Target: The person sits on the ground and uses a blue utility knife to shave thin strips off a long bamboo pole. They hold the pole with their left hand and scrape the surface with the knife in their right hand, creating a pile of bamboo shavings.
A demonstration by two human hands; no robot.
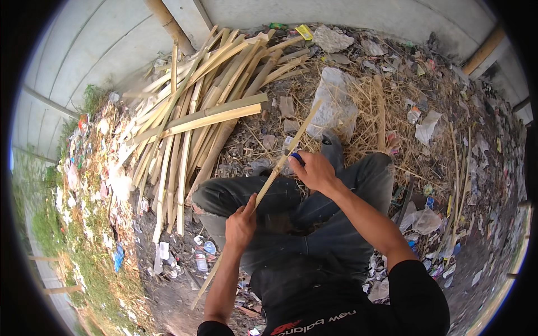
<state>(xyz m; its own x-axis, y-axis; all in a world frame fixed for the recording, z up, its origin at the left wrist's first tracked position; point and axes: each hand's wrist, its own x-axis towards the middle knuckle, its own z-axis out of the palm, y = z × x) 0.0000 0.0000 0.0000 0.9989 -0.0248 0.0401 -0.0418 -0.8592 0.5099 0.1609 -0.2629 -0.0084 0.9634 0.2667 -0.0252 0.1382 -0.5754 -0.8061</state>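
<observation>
A long, thin bamboo strip [305, 123] slants across my lap, its upper end pointing away to the right and its lower end passing beside my left forearm. My left hand [240, 228] is closed round its lower half. Higher up, my right hand [315, 171] grips a blue-handled knife [297, 159], held against the strip. Most of the handle is hidden in the fingers, and the blade is hard to make out. My legs [235, 196] are bent and folded under the strip.
A large heap of split bamboo strips [207, 106] lies at the far left. Ahead are a pale sack [334, 103] and dry straw shavings [367, 123]. Litter covers the ground on both sides. A grey panel wall [358, 25] with bamboo posts [168, 22] bounds the far side.
</observation>
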